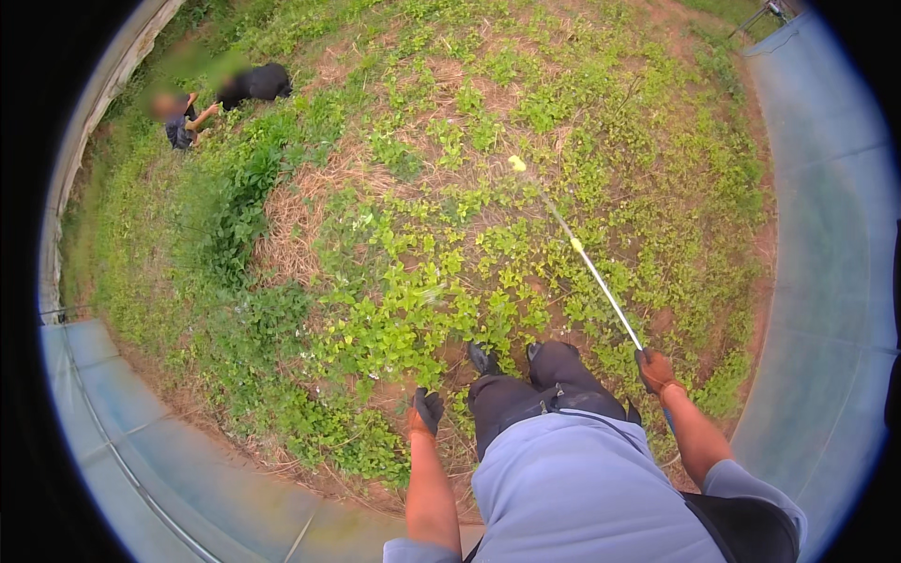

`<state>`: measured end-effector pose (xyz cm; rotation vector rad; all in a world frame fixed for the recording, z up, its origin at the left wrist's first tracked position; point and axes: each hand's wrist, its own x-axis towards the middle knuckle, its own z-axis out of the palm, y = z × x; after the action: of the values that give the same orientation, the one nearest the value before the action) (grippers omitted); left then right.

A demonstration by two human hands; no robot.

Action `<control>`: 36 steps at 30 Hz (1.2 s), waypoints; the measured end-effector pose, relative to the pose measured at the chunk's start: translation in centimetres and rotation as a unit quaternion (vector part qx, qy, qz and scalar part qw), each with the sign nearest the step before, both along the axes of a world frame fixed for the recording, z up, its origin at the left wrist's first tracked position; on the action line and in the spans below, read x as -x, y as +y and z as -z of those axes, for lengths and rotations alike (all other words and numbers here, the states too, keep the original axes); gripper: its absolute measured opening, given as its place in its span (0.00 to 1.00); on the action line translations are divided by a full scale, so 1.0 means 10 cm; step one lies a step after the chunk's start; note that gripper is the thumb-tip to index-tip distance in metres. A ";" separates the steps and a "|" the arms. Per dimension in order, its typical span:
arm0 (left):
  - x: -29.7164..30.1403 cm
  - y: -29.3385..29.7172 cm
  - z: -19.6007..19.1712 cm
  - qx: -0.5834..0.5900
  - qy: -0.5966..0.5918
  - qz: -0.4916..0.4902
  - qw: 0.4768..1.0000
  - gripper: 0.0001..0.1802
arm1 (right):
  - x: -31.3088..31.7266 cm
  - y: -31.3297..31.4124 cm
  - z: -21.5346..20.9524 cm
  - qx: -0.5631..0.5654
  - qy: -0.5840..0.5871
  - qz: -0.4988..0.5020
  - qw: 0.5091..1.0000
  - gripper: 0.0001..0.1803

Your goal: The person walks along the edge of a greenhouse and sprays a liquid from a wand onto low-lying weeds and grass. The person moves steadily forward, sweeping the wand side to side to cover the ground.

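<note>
My right hand (656, 370), in an orange-brown glove, grips the near end of a long thin white pole (593, 272) with yellow fittings. The pole slants up and to the left over the plants, ending in a small yellow tip (517, 163). My left hand (427, 413), gloved in black and orange, hangs at my side with the fingers curled and nothing visible in it. My dark trousers and shoes (484, 357) stand at the edge of a patch of low green leafy plants (422, 300).
Dry straw-coloured grass (300, 216) lies among the weeds at the left centre. Two people (216, 98) crouch at the far upper left. Pale plastic sheeting walls (826, 235) curve along the right side, and sheeting (141, 441) also curves along the lower left.
</note>
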<state>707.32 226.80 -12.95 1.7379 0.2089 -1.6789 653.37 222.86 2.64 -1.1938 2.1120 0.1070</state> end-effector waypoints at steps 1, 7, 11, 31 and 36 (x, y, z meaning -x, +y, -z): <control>0.02 0.01 0.01 -0.006 0.012 0.000 1.000 0.27 | 0.05 -0.05 0.01 -0.015 0.001 0.017 1.000 0.20; 0.49 -0.37 -0.20 0.001 0.012 0.043 0.999 0.31 | -0.25 -0.48 -0.26 -0.091 -0.061 -0.106 0.988 0.18; 0.65 -0.53 -0.42 0.039 -0.008 0.040 0.998 0.31 | -0.32 -0.81 -0.24 -0.156 -0.096 -0.273 0.945 0.19; 0.27 -0.49 -1.25 0.047 -0.108 -0.024 0.993 0.30 | 1.21 -2.44 1.91 0.126 -0.330 0.417 0.837 0.13; 0.36 -1.35 -0.76 -0.003 -0.040 0.001 0.999 0.29 | 1.49 -2.15 1.99 0.182 -0.229 0.413 0.863 0.16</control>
<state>703.73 213.28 -5.37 1.8072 0.1760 -1.6082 638.43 201.36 -17.26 -0.3347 2.0569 -0.9068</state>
